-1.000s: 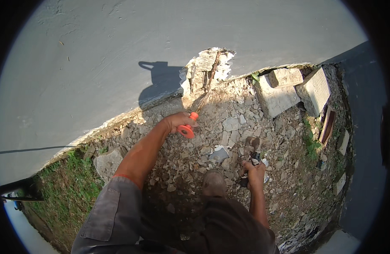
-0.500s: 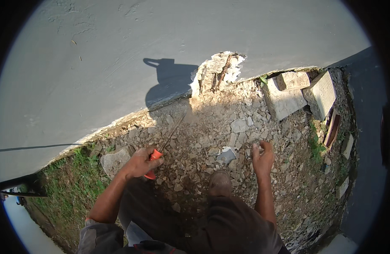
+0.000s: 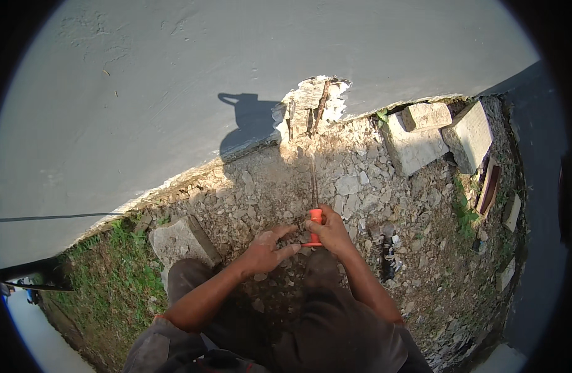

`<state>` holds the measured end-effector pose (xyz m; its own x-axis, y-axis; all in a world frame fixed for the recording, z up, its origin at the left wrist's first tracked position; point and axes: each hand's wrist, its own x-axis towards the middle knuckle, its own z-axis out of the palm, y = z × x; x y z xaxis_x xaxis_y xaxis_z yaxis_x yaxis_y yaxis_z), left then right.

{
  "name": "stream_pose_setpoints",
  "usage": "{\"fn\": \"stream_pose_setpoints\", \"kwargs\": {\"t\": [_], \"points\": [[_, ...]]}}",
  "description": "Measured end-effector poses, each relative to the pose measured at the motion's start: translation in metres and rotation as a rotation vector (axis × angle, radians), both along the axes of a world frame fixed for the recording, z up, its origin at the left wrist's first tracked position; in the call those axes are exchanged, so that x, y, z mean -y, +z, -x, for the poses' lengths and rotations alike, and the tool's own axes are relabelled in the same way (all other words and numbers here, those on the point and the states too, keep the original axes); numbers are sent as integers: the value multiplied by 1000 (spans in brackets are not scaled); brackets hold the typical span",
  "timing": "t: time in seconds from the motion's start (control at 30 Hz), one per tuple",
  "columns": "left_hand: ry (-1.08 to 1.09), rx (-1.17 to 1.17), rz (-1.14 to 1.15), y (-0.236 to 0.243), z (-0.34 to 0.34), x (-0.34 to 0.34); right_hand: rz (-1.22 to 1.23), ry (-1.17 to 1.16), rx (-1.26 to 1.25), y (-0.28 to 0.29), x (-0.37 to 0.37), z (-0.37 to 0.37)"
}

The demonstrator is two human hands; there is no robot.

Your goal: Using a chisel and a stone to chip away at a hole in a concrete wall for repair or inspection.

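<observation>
The right hand (image 3: 337,236) has its fingers wrapped around the orange handle (image 3: 315,216), whose thin metal rod (image 3: 314,180) points away from them over the rubble (image 3: 354,205). Just left of those fingers, the left hand (image 3: 260,255) is loosely spread beside the handle's flange; contact there cannot be told. Farther left sits a stone block (image 3: 181,241). Beyond the rod, a broken patch (image 3: 304,102) marks the grey wall (image 3: 174,56).

1 orange-handled tool (image 3: 315,216) (long, thin-shafted) points forward in the right hand (image 3: 332,232).
</observation>
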<state>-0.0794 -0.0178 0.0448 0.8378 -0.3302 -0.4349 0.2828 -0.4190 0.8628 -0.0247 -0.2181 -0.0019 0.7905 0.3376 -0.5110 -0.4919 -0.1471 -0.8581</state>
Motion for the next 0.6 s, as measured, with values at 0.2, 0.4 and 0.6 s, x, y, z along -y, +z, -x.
{"fn": "stream_pose_setpoints", "kwargs": {"t": [0.2,0.4,0.6], "points": [[1,109,-939,2,8,-117,225,61,1,-15,-8,-55],[97,-225,-1145,-1,39,-164,215,-18,62,-76,-22,-97],[59,-92,-1232,-53,53,-188,3,-185,-223,-70,-52,-110]]}}
